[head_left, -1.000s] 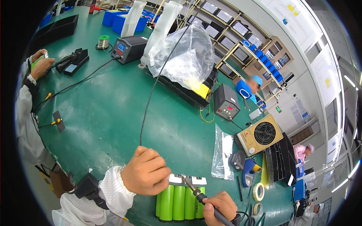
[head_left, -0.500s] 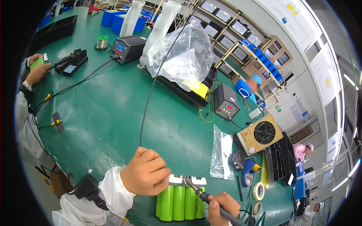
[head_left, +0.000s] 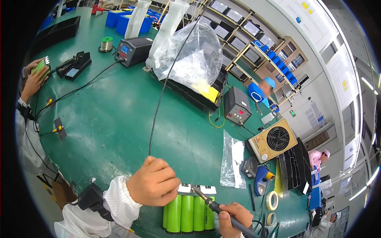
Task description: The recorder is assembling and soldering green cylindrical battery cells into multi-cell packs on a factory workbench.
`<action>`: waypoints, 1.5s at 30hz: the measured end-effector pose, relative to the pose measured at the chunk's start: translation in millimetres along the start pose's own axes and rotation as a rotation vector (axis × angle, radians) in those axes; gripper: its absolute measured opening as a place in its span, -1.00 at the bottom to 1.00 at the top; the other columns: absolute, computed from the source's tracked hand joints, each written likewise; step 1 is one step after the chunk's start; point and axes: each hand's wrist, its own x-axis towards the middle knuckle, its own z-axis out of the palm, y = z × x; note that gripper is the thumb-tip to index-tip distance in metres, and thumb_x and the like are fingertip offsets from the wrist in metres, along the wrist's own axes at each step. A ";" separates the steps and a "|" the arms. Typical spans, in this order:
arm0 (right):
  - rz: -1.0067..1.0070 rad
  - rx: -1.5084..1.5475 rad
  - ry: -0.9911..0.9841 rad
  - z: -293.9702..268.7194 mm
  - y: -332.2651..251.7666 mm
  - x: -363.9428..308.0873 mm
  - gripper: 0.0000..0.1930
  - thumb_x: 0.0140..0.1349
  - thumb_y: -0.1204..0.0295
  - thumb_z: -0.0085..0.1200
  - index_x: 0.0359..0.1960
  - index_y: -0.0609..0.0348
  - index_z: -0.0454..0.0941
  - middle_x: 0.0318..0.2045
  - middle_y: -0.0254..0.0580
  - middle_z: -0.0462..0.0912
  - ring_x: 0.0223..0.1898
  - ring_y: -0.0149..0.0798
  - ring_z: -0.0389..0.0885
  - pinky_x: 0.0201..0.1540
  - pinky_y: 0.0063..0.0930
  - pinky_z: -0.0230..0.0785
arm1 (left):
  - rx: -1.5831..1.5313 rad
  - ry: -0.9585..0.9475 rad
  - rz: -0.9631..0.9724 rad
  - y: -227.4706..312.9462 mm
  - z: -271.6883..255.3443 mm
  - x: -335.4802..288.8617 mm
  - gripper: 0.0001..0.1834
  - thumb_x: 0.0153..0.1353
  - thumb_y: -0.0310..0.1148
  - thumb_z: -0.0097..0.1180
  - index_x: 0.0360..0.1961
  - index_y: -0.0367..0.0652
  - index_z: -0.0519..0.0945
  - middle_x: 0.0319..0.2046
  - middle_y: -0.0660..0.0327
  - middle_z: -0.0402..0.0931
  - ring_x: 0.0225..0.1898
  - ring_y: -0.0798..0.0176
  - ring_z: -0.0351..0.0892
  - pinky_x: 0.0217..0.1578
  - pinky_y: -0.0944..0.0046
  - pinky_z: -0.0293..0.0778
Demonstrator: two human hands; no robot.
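Note:
In front of me on the green table lies a battery pack of several green cylindrical cells point(head_left: 187, 214) with a white strip and metal tabs along its far edge. My left hand point(head_left: 154, 181) is closed at the pack's far left corner, gripping a thin black wire point(head_left: 158, 105) that runs up and away from it. What its fingertips press is hidden. My right hand point(head_left: 235, 220) is wrapped around a soldering iron point(head_left: 214, 206), whose tip point(head_left: 194, 188) rests at the metal tabs near my left fingers.
Right of the pack are tape rolls point(head_left: 272, 200), a blue iron holder point(head_left: 261, 181), a clear bag point(head_left: 233, 162) and a beige fan point(head_left: 276, 139). Two soldering stations point(head_left: 238, 107) and a plastic-covered black box point(head_left: 186, 95) stand farther back. A co-worker's hands point(head_left: 33, 81) hold green cells at far left.
My hands, the iron and the pack hold almost the same place. At far left, the co-worker's nearer hand has moved from beside the iron onto the green cells.

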 end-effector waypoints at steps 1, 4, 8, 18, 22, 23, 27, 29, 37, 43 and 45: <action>-0.003 -0.006 0.001 0.3 0.5 0.1 -0.75 0.22 0.27 0.26 -0.40 0.25 0.62 -0.60 -0.09 0.59 -0.61 -0.25 0.54 -0.52 -0.44 0.35 | -0.009 -0.003 0.004 -1.3 1.5 0.0 -0.81 -0.21 -0.46 0.27 -0.48 -0.03 0.57 -0.49 0.40 0.37 -0.35 0.29 0.39 -0.29 0.24 0.20; -0.040 -0.046 -0.019 -1.8 -2.2 3.3 -0.76 0.22 0.30 0.25 -0.40 0.25 0.62 -0.59 -0.09 0.59 -0.61 -0.24 0.54 -0.52 -0.45 0.35 | -0.009 -0.008 0.015 -0.5 0.2 -0.6 -0.81 -0.20 -0.45 0.27 -0.47 -0.04 0.57 -0.49 0.39 0.37 -0.35 0.28 0.39 -0.30 0.24 0.20; -0.042 -0.024 -0.006 -1.5 -1.1 2.0 -0.78 0.23 0.31 0.24 -0.40 0.23 0.62 -0.59 -0.10 0.59 -0.61 -0.23 0.54 -0.52 -0.43 0.35 | -0.027 0.004 0.022 -0.9 2.5 0.6 -0.78 -0.26 -0.50 0.27 -0.48 -0.04 0.63 -0.50 0.39 0.45 -0.38 0.26 0.41 -0.37 0.22 0.19; -0.121 -0.086 -0.023 -1.6 -4.6 3.1 -0.83 0.23 0.37 0.24 -0.42 0.22 0.61 -0.61 -0.15 0.57 -0.66 -0.23 0.47 -0.55 -0.40 0.33 | -0.062 -0.019 0.051 -1.9 3.5 0.9 -0.76 -0.27 -0.51 0.29 -0.45 -0.08 0.65 -0.48 0.37 0.47 -0.38 0.25 0.41 -0.41 0.23 0.20; -0.148 -0.056 -0.016 -1.0 -4.2 3.9 -0.86 0.20 0.44 0.24 -0.43 0.25 0.60 -0.62 -0.15 0.56 -0.67 -0.25 0.44 -0.57 -0.41 0.31 | -0.064 -0.028 0.048 -1.9 2.4 0.4 -0.77 -0.26 -0.51 0.28 -0.44 -0.09 0.65 -0.47 0.36 0.48 -0.38 0.25 0.42 -0.41 0.24 0.23; -0.146 -0.056 -0.016 -1.0 -5.2 4.2 -0.86 0.20 0.44 0.24 -0.43 0.25 0.60 -0.62 -0.15 0.56 -0.67 -0.25 0.44 -0.57 -0.41 0.31 | -0.065 -0.029 0.047 -2.1 2.2 0.5 -0.77 -0.26 -0.51 0.28 -0.44 -0.09 0.65 -0.47 0.36 0.48 -0.38 0.25 0.42 -0.41 0.24 0.23; -0.139 -0.052 -0.025 -2.4 -6.6 5.1 -0.87 0.20 0.46 0.23 -0.43 0.25 0.60 -0.62 -0.15 0.56 -0.67 -0.25 0.43 -0.58 -0.41 0.30 | -0.067 -0.038 0.045 -2.5 2.2 0.8 -0.77 -0.24 -0.52 0.28 -0.44 -0.10 0.65 -0.46 0.35 0.50 -0.37 0.24 0.43 -0.38 0.24 0.28; -0.137 -0.057 -0.022 -1.3 -6.0 5.8 -0.87 0.20 0.46 0.23 -0.44 0.26 0.60 -0.62 -0.15 0.55 -0.67 -0.25 0.43 -0.58 -0.41 0.30 | -0.075 -0.046 0.048 -4.3 2.4 1.1 -0.77 -0.23 -0.52 0.28 -0.43 -0.09 0.65 -0.46 0.35 0.50 -0.37 0.24 0.43 -0.38 0.25 0.30; -0.160 -0.059 -0.013 -1.4 -5.1 6.0 -0.86 0.20 0.45 0.23 -0.43 0.28 0.60 -0.64 -0.17 0.54 -0.69 -0.28 0.40 -0.59 -0.43 0.28 | -0.044 -0.063 0.082 -2.6 2.8 4.5 -0.76 -0.20 -0.49 0.34 -0.41 -0.06 0.65 -0.46 0.38 0.51 -0.40 0.26 0.45 -0.40 0.26 0.31; -0.150 -0.031 -0.016 -0.9 -5.8 5.1 -0.86 0.21 0.46 0.23 -0.42 0.29 0.60 -0.63 -0.16 0.54 -0.68 -0.29 0.41 -0.59 -0.43 0.28 | 0.060 -0.026 0.044 -4.1 -9.7 5.6 -0.75 -0.21 -0.46 0.33 -0.40 -0.05 0.65 -0.48 0.42 0.48 -0.46 0.35 0.43 -0.51 0.33 0.26; -0.156 -0.030 -0.012 -0.6 -4.7 4.3 -0.86 0.21 0.46 0.23 -0.42 0.29 0.60 -0.63 -0.16 0.55 -0.68 -0.29 0.41 -0.59 -0.43 0.28 | 0.059 -0.017 0.045 -4.5 -11.4 7.6 -0.75 -0.21 -0.47 0.33 -0.39 -0.06 0.65 -0.48 0.41 0.49 -0.46 0.35 0.43 -0.51 0.33 0.25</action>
